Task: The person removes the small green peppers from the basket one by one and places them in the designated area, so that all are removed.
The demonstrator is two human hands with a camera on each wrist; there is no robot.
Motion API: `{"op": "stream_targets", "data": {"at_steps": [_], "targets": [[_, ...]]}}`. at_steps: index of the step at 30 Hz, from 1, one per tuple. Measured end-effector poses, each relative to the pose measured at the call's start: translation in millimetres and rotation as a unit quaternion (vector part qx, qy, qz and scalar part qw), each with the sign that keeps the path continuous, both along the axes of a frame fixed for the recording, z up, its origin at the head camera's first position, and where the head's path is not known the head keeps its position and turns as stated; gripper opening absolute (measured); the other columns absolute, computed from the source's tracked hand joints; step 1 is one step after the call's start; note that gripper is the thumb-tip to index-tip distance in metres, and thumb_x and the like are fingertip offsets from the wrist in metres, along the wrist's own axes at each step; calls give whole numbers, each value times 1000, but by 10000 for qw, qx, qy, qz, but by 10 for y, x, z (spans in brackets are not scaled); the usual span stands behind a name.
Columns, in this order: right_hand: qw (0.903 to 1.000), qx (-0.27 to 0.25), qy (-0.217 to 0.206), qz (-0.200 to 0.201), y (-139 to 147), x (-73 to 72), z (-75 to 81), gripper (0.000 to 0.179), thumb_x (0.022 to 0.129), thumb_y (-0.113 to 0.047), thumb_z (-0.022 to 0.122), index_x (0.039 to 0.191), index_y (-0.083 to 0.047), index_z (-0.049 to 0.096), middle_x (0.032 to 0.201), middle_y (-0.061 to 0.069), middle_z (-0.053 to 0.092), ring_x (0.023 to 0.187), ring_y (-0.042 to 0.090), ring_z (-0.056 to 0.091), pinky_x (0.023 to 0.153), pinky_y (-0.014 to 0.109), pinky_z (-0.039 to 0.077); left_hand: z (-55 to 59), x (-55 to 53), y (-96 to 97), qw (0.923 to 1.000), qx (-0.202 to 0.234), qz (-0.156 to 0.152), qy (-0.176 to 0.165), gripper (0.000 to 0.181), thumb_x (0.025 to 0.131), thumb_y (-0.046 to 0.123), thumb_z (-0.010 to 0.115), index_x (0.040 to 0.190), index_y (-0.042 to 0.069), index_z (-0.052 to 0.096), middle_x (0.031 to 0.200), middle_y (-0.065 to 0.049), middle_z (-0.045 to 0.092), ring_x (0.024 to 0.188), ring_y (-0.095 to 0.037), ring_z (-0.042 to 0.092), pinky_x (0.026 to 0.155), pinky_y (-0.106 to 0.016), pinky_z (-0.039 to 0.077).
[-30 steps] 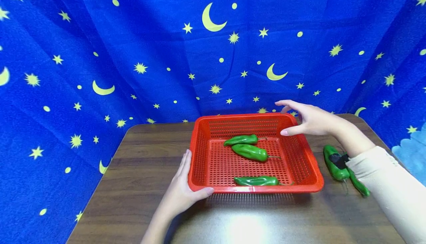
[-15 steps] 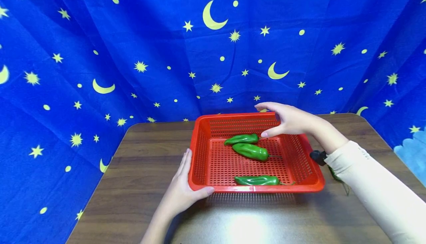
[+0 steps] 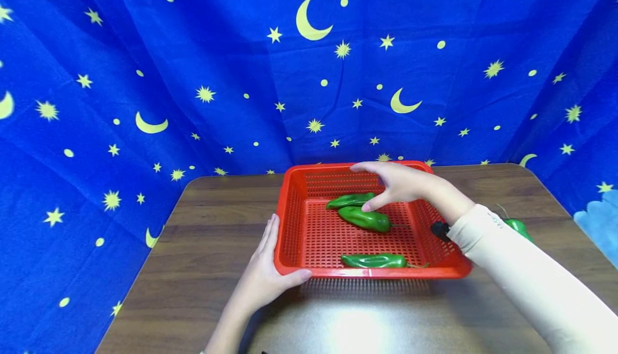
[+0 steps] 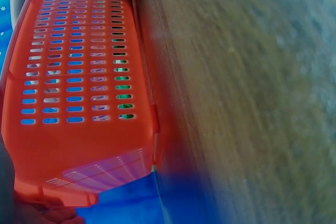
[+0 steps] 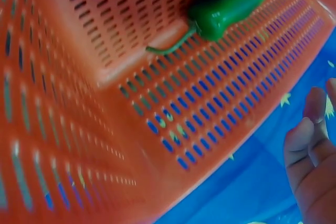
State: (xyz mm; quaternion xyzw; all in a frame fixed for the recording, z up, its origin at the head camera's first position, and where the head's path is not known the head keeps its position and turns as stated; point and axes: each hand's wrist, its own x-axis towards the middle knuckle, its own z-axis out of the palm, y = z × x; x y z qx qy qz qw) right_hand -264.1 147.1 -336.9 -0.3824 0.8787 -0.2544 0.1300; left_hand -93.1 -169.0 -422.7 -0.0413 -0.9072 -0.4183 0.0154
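A red perforated plastic basket (image 3: 289,193) stands on the wooden table. My left hand (image 3: 265,268) grips its front left corner, thumb over the front rim and fingers along the left side; its fingers (image 4: 44,215) show under the rim in the left wrist view. Inside lie three green peppers: a slim one (image 3: 345,201) at the back, a broader one (image 3: 363,219) just in front, and another (image 3: 374,260) near the front wall. My right hand (image 3: 403,181) is over the basket's back right part, thumb and fingers spread, holding nothing. Its thumb overlaps the middle pepper in the head view.
Another green pepper (image 3: 519,229) lies on the table (image 3: 217,225) right of the basket, partly hidden by the right sleeve (image 3: 521,273). A blue curtain (image 3: 241,64) with yellow moons and stars hangs right behind the table.
My right hand has moved left from the basket's right rim to over the back peppers. The left hand and the basket have stayed in place.
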Motion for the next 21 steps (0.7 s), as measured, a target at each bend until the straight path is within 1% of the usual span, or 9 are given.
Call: {"op": "stream_targets", "data": {"at_steps": [3,6,11,14,17,21], "targets": [[9998,199,9,45,-46,-1,-53,93,75,-44,84,150,-9,41,153,9,45,144,30,38,119,51,32,0,-7,-2,10000,-6,3,17,129,64,64,84,160,34,3,168,2,4,153,-29,16,117,-60,27],[9990,434,32,85,-82,1,-113,94,75,-46,84,150,-10,41,153,10,46,142,32,41,117,53,34,3,-10,-1,10000,-16,3,15,129,64,64,84,160,33,2,168,1,4,153,-29,16,117,-60,27],[9981,586,-107,173,-124,17,-219,94,73,-42,86,149,-6,42,150,14,49,139,35,44,116,54,35,8,-10,2,10000,-9,-7,20,129,64,64,84,160,33,2,168,1,5,153,-30,16,117,-60,27],[9967,775,-179,182,-124,18,-296,94,73,-41,86,149,-7,42,149,14,50,137,34,47,114,54,37,7,-7,0,10000,-8,9,-20,129,64,65,83,159,35,2,168,2,4,153,-29,16,117,-60,27],[9953,918,-238,197,-121,22,-357,94,72,-39,87,149,-8,43,144,14,54,131,33,51,112,53,40,3,-8,-1,10000,-16,10,-44,129,64,65,83,159,35,1,168,3,4,153,-29,17,117,-60,27],[9931,1113,-255,252,-132,39,-396,91,72,-36,88,147,-9,45,137,13,58,124,31,56,108,51,44,3,-8,0,10000,-1,5,-45,130,63,65,84,159,35,2,168,3,4,153,-30,17,117,-60,27]]}}
